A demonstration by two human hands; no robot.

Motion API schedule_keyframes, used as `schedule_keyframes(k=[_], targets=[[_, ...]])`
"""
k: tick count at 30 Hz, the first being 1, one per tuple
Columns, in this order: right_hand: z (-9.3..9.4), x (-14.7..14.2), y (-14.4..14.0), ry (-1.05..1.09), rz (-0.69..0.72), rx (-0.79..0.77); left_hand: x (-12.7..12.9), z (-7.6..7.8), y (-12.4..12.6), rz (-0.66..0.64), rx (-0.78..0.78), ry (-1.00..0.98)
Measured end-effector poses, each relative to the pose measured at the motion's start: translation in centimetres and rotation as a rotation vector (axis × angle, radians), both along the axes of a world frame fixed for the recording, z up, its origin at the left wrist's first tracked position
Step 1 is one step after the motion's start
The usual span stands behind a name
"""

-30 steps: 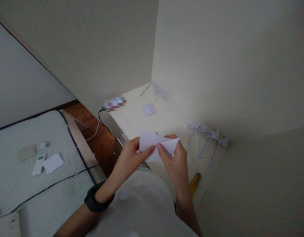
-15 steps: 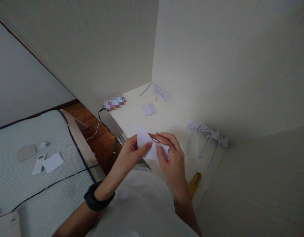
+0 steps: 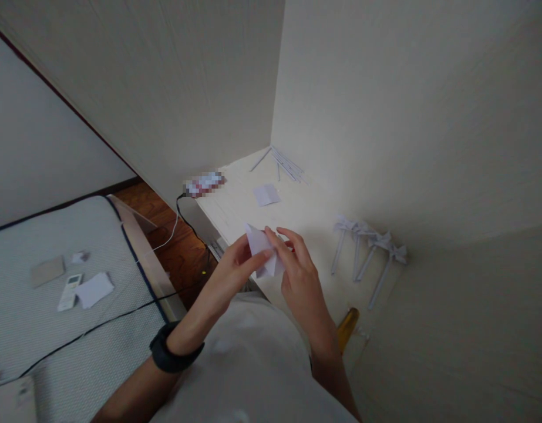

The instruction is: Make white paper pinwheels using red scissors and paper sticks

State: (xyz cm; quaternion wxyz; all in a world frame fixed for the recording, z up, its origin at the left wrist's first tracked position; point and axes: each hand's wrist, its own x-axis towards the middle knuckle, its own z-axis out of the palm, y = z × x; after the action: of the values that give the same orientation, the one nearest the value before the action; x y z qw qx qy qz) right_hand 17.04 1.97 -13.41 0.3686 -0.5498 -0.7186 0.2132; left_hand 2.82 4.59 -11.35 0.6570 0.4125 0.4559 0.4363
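Note:
A small white sheet of paper [image 3: 257, 239], creased and partly folded, is held up in front of me above the table's near edge. My left hand [image 3: 238, 264] pinches its left side, thumb in front and fingers behind. My right hand [image 3: 297, 264] presses on the paper's right part with its fingers, the thumb side hidden. Beyond my hands a creased paper square [image 3: 266, 195] lies on the white table [image 3: 235, 205]. To the right, several white paper pinwheel-like shapes on sticks [image 3: 371, 235] lie in a row.
Thin white paper sticks [image 3: 288, 163] lie in the far corner between two walls. A power strip [image 3: 204, 184] with cables sits at the table's left edge. An amber object [image 3: 347, 329] is near my right forearm. On the bed at left are a remote [image 3: 70, 292] and paper sheets [image 3: 95, 289].
My right hand has shifted up and left over the paper, its fingers now reaching across the front. The paper's right side has been folded inward, so it looks narrower.

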Motion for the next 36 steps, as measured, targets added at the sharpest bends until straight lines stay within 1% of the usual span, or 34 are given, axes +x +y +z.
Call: schedule_keyframes(k=[4,6,9,12,14,16,19,21,23,25,27,31,36], targets=[[0.0,0.7,-0.1,0.052,0.088,-0.052,0.0,0.0,0.1,0.03,-0.003,0.027],[0.2,1.6,-0.1,0.121,0.057,-0.051,0.0,0.1,-0.1,0.064,-0.013,0.032],[0.8,2.8,0.0,0.216,-0.039,-0.019,0.0,0.3,-0.3,0.084,-0.012,0.047],[1.6,3.3,-0.1,0.326,-0.088,-0.027,-0.1,0.3,-0.1,0.011,0.023,0.096],[1.9,3.0,-0.1,0.381,-0.095,-0.092,-0.1,0.1,0.1,-0.071,0.054,0.132],[2.0,2.5,-0.2,0.39,-0.085,-0.172,-0.2,-0.1,0.3,-0.15,0.102,0.162],[1.9,1.8,-0.1,0.39,-0.085,-0.246,-0.3,-0.2,0.5,-0.19,0.172,0.202],[1.6,1.6,-0.1,0.433,-0.112,-0.255,-0.4,-0.1,0.6,-0.174,0.175,0.19],[1.4,1.7,0.0,0.496,-0.157,-0.247,-0.4,-0.1,0.7,-0.157,0.164,0.138],[1.2,1.9,0.0,0.572,-0.198,-0.248,-0.4,-0.2,0.7,-0.139,0.169,0.09],[1.0,2.1,0.0,0.659,-0.216,-0.258,-0.4,-0.1,0.7,-0.104,0.166,0.083],[0.8,2.3,-0.1,0.778,-0.186,-0.292,-0.3,0.5,0.4,-0.012,0.126,0.109],[0.6,2.2,-0.2,0.807,-0.127,-0.372,-0.4,1.0,0.2,0.065,0.126,0.098]])
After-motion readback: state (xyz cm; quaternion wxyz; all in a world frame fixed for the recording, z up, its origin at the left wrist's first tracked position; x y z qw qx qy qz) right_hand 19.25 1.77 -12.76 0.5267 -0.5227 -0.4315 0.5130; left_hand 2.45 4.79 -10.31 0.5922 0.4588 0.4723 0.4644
